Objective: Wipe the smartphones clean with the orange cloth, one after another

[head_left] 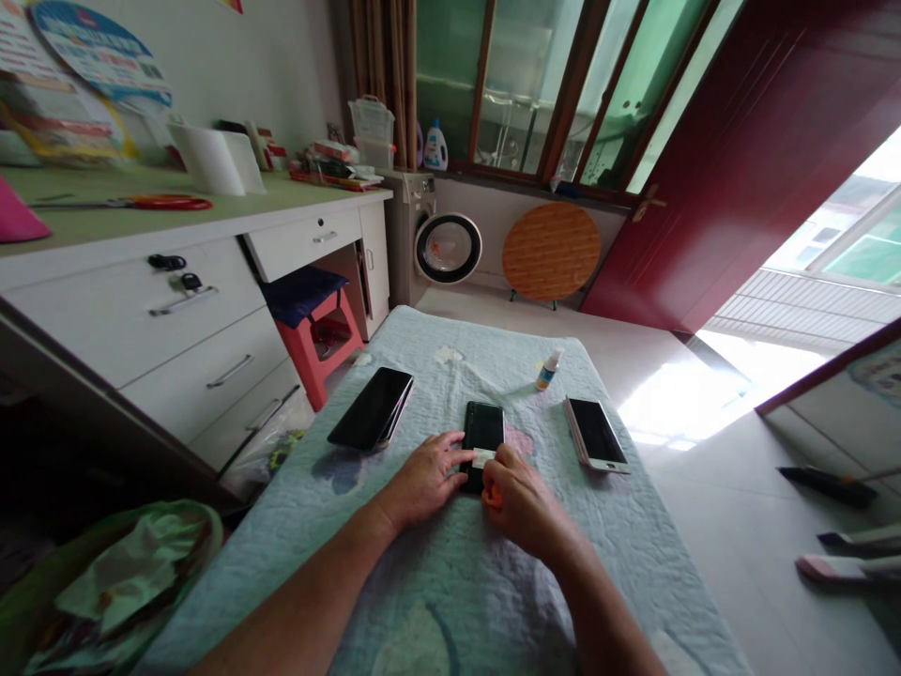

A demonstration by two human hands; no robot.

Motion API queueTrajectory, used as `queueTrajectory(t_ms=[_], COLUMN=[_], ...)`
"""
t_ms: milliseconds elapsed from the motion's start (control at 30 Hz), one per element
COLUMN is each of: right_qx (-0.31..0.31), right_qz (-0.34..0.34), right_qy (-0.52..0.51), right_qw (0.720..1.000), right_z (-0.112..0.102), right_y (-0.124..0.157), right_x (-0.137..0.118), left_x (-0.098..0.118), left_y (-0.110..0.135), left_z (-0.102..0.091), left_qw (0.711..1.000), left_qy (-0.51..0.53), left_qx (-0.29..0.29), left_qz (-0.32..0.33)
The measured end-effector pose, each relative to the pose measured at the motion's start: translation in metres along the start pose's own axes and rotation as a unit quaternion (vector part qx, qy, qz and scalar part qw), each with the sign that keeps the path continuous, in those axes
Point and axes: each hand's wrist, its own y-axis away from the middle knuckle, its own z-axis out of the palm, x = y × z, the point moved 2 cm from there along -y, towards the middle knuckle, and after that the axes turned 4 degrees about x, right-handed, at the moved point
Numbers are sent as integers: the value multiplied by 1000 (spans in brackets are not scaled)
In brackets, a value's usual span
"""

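A black smartphone (485,422) lies in the middle of the cloth-covered table, with a pale label across its lower half. My left hand (428,479) rests at the phone's left edge, fingers stretched out, the index finger touching near the label. Closed around an orange cloth (493,497), my right hand (525,498) presses at the phone's lower right. Part of the cloth is hidden in the fist. To the left lies a larger dark device (373,407), tilted slightly on something beneath. A white-framed phone (597,434) sits at the right, and a small spray bottle (547,371) stands behind.
The light-blue quilted cloth (436,601) covers the table. At left are a drawer desk (190,329), a red stool (324,338) and a green-rimmed bin (204,526). Beyond stand a washing machine (408,235), a round wooden board (553,249) and a red door (704,178).
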Motion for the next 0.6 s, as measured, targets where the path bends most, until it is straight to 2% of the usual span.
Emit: queueTrajectory(t_ms=[367, 600], right_qx=[33, 6], right_qz=[-23, -11], right_qy=[29, 44], right_qw=[999, 999], right_z=[24, 14], right_y=[-13, -8], right_x=[-22, -17], left_x=[3, -2], left_y=[1, 0], left_z=[-3, 0], left_qw=[1000, 1000], left_qy=[-3, -14], left_qx=[-6, -6], left_qz=[7, 14])
